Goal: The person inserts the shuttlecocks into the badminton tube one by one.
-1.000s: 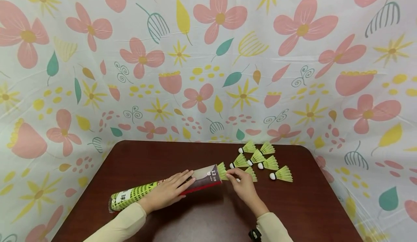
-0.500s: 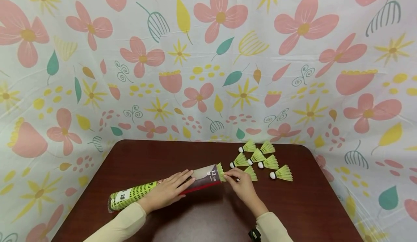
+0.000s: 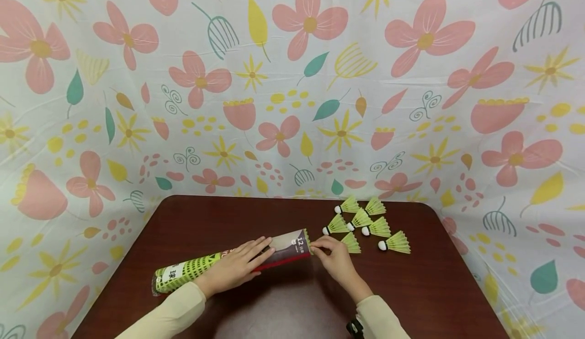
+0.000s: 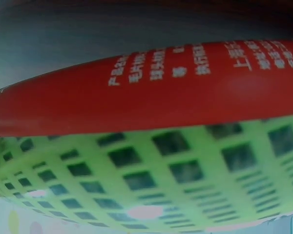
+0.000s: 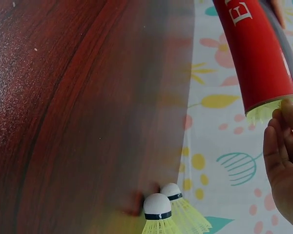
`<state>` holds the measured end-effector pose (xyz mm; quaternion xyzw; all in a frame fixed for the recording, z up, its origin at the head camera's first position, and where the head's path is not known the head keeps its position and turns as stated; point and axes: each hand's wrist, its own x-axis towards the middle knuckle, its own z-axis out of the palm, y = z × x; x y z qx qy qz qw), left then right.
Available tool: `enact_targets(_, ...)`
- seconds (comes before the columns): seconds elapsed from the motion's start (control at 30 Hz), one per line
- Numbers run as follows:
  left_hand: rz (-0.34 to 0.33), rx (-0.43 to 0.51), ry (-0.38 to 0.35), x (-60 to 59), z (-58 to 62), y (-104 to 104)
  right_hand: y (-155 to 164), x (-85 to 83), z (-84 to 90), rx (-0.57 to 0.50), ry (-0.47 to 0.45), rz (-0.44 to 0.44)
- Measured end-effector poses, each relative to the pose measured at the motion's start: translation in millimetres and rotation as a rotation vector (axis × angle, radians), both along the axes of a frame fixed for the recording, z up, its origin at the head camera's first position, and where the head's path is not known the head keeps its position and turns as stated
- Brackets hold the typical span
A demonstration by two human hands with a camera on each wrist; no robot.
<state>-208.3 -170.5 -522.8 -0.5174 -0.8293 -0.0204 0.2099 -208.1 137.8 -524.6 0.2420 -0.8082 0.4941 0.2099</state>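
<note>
Pushed deeper since a second ago: yellow-green shuttlecock (image 3: 309,241) at tube mouth, skirt then sticking well out, now only a fringe showing past the rim. Right hand (image 3: 332,259) moved left with it, fingertips pinched on that skirt edge, right at the open end. Left hand (image 3: 237,267) unchanged, laid flat over the middle of the tube (image 3: 228,265), fingers straight, pressing it down on the counter (image 3: 411,288). Tube lying on its side, near-left to centre, mouth facing right; red band and green check print filling the left wrist view.

Loose shuttlecocks (image 3: 365,225) clustered far right of the mouth, six or so, one just beside the right hand's knuckles, others further back toward the floral cloth (image 3: 292,75).

Step in hand, by judgement: seating one shuttlecock into the tube. Next move probably calls for letting go of the skirt, then reaching right for the nearest loose one, cork end leading, while the left hand keeps the tube from rolling.
</note>
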Motion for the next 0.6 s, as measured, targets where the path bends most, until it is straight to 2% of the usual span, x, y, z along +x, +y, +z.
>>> enact_targets(0.3,-0.014,0.005,0.024,-1.1,-1.0,0.4,-1.6,-0.4,0.6,0.000,-0.024,0.024)
enact_targets(0.6,-0.016,0.021,-0.005,-2.3,-5.4,1.0,-5.2,2.3,7.0,0.011,0.014,0.046)
